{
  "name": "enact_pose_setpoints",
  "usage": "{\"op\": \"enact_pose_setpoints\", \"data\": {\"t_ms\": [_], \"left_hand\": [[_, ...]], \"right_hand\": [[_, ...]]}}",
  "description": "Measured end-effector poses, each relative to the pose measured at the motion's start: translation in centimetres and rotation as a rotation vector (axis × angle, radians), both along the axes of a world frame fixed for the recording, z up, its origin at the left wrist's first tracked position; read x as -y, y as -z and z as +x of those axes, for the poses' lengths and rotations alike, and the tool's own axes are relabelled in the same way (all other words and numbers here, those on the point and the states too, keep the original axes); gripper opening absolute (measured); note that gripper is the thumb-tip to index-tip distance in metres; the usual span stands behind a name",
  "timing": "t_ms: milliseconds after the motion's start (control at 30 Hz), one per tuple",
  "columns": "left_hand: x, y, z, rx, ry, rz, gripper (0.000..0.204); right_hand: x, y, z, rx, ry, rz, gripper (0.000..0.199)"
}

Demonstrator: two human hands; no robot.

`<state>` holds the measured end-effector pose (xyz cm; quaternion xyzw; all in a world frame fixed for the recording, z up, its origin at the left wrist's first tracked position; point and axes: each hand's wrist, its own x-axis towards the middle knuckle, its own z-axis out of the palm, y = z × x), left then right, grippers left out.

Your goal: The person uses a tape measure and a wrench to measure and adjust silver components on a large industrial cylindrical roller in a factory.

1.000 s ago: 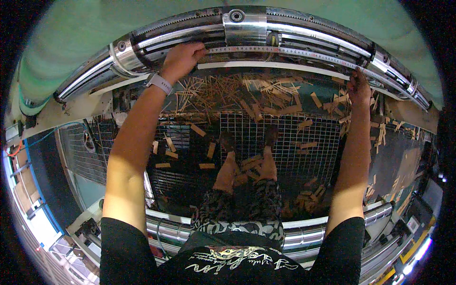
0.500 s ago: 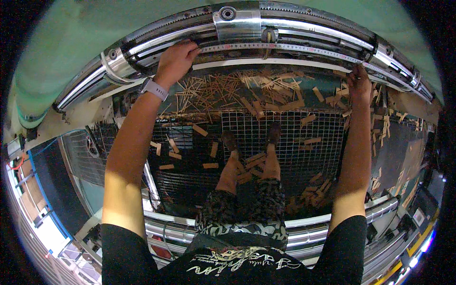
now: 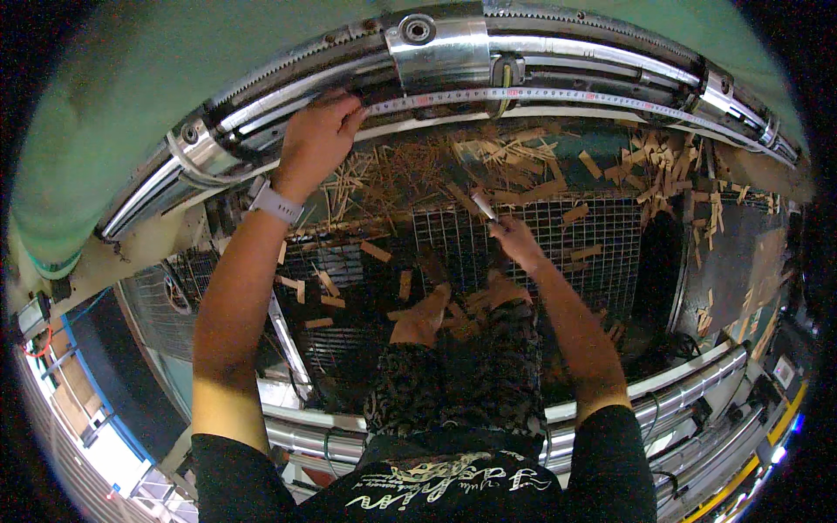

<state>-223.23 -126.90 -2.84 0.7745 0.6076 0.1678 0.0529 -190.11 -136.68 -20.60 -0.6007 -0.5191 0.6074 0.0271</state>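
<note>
My left hand (image 3: 321,138), with a pale watch band on the wrist, reaches up to the machine's metal rail. Its fingers are curled together at the left end of a white measuring tape strip (image 3: 558,94) running along the rail. What they pinch, if anything, is hidden. Lower down, in front of my legs, my right hand (image 3: 518,242) is closed around a short tool (image 3: 483,207) with a silvery end pointing up and left. The tool's exact kind does not show. Above the tape sits a shiny metal clamp block (image 3: 438,54).
Thin wooden strips and cardboard pieces (image 3: 514,155) litter the ledge below the rail. My feet stand by a metal grid (image 3: 558,253) with more scraps. Shiny rollers (image 3: 602,436) run behind me. Green machine covers (image 3: 174,70) curve above the rail.
My right hand has left the right part of the rail and moved left and down toward me, the silvery-ended tool now showing in it. My left hand stays by the tape's left end.
</note>
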Motion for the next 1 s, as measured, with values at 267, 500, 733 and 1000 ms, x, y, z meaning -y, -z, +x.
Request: {"op": "enact_pose_setpoints", "data": {"t_ms": [267,500,733,1000], "left_hand": [[0.8,-1.2,0.9,0.013,-0.03,-0.045,0.011],[0.9,-0.7,1.0,-0.113,0.052,0.111,0.01],[1.2,0.5,0.4,0.004,-0.097,0.185,0.021],[0.7,0.4,1.1,0.014,0.073,0.144,0.028]], "right_hand": [[-9.4,6.5,-0.8,0.146,-0.005,0.337,0.01],[-21.7,14.3,2.0,0.388,-0.137,1.461,0.018],[-25.3,16.5,0.4,0.312,-0.068,1.367,0.027],[-25.1,15.6,0.1,0.224,-0.048,1.534,0.011]]}}
